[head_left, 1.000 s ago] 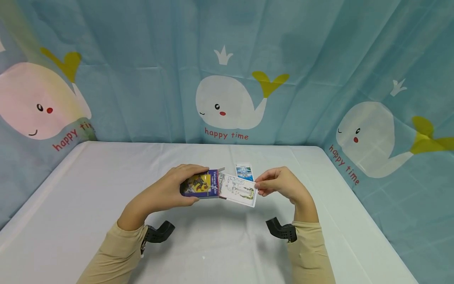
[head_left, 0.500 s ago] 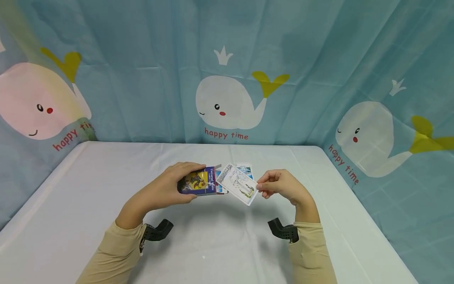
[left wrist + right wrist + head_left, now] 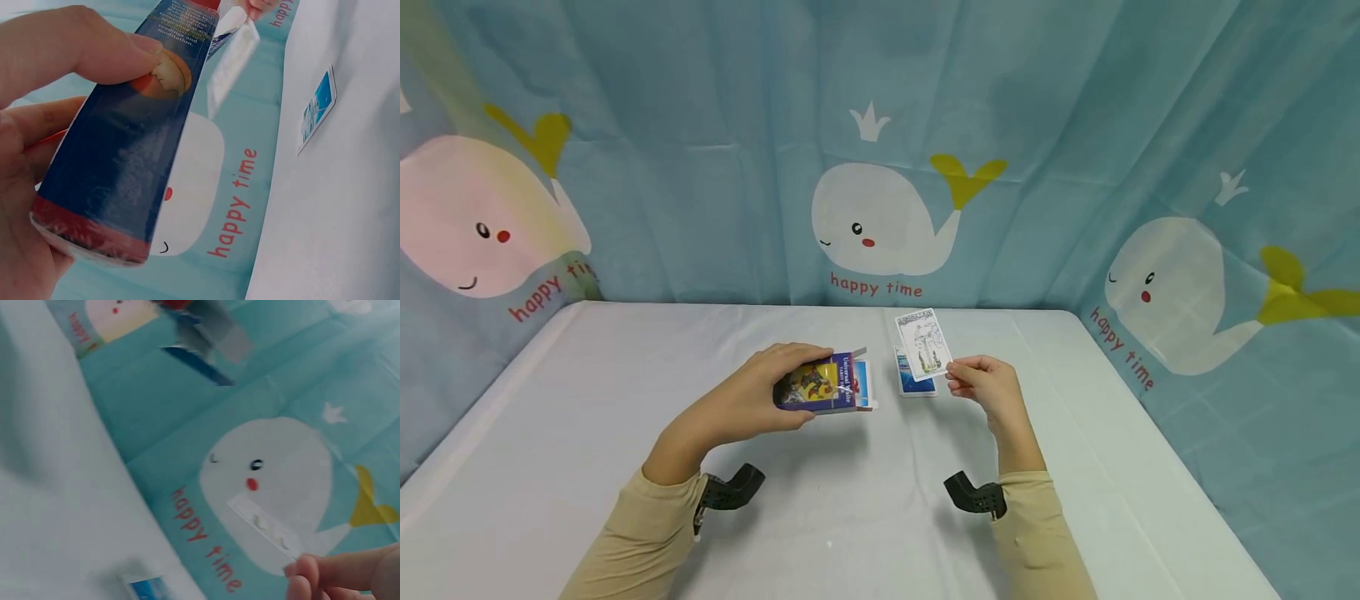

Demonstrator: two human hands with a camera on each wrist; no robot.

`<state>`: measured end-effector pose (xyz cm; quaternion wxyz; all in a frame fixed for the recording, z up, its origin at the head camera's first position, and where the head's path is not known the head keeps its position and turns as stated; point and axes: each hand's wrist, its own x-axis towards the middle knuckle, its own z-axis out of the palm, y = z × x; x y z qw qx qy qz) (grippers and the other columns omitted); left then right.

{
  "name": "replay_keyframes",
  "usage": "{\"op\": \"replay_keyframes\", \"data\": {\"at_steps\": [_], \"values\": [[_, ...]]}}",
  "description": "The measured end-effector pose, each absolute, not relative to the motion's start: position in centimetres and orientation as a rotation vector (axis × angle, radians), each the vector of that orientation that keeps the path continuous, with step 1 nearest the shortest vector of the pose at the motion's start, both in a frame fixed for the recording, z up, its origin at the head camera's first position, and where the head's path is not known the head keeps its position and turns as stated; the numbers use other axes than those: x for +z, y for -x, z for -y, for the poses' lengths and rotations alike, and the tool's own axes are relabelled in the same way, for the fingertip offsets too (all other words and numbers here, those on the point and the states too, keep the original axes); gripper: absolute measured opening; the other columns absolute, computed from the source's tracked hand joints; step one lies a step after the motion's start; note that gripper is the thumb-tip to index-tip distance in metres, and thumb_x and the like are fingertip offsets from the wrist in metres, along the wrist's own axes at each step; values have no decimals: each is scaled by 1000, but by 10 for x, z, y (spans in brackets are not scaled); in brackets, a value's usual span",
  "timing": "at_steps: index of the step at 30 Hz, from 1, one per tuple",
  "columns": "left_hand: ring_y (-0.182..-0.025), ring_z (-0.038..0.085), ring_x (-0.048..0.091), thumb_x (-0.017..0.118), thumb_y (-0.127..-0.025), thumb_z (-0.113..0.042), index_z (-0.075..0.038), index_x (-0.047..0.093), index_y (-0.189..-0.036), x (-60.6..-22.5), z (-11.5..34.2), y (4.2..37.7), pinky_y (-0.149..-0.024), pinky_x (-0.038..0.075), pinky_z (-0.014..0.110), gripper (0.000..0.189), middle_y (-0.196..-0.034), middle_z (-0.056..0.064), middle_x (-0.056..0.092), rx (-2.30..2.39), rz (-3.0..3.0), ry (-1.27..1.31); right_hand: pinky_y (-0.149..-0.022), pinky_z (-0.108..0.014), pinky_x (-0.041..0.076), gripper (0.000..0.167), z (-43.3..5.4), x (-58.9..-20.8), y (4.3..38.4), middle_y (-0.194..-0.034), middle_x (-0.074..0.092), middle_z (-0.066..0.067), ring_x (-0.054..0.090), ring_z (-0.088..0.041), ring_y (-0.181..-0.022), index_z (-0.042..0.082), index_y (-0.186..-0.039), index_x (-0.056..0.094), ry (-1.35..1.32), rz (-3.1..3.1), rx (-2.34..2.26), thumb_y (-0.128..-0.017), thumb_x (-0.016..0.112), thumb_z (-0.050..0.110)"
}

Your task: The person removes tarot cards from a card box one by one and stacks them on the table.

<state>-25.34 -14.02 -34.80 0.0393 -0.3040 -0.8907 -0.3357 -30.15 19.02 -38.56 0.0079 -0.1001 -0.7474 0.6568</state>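
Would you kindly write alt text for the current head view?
A person's right hand pinches a pale card, partly hiding a blue-pictured card on a white table, while the left hand grips an open card box. Behind hangs a blue whale-print curtain.

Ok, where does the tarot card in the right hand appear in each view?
Head: the tarot card is just right of and below centre.
Left wrist: upper part, right of centre, blurred.
Right wrist: below and right of centre, seen at a slant.
Shared landmark: the blue-printed card on the table.
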Motion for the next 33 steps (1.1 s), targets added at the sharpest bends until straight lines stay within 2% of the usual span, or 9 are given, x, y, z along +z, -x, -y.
{"op": "replay_keyframes", "data": {"at_steps": [11, 33], "values": [[-125, 26, 50, 81, -78, -16, -17, 51, -145, -349, 138, 253, -99, 41, 51, 73, -144, 6, 55, -1027, 2730, 946, -56, -18, 53, 19, -178, -421, 313, -63, 67, 2, 62, -5, -55, -15, -103, 66, 468, 2152, 2114, -89, 67, -2], [-125, 25, 50, 81, -78, -16, -18, 52, -144, -348, 137, 252, -100, 40, 52, 72, -144, 5, 55, -1032, 2729, 960, -51, -17, 50, 19, -168, -443, 327, -59, 62, 0, 58, -5, -51, -17, -103, 65, 601, 2153, 2155, -86, 66, -7]]}}
